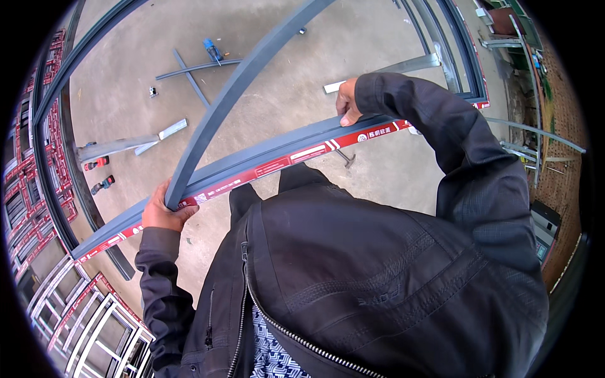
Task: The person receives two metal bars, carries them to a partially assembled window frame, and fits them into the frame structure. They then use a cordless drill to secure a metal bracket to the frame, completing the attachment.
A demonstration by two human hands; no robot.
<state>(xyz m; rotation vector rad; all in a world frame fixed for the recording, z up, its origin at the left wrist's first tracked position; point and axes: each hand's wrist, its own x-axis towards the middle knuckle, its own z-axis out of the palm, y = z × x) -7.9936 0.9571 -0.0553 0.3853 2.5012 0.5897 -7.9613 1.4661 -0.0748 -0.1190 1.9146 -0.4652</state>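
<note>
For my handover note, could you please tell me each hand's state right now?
Left hand: closed on the slanting grey bar, near end.
Right hand: curled at the red-taped frame bar; whether gripping cannot be told.

1. Left hand (162, 213), clasping the red-edged grey metal rail (271, 154) at the foot of a slanting grey metal bar (242, 80).
2. Right hand (348, 106), curled onto the same rail.
3. Blue-bodied tool (213, 50), lying on grey concrete floor (277, 97).
</note>
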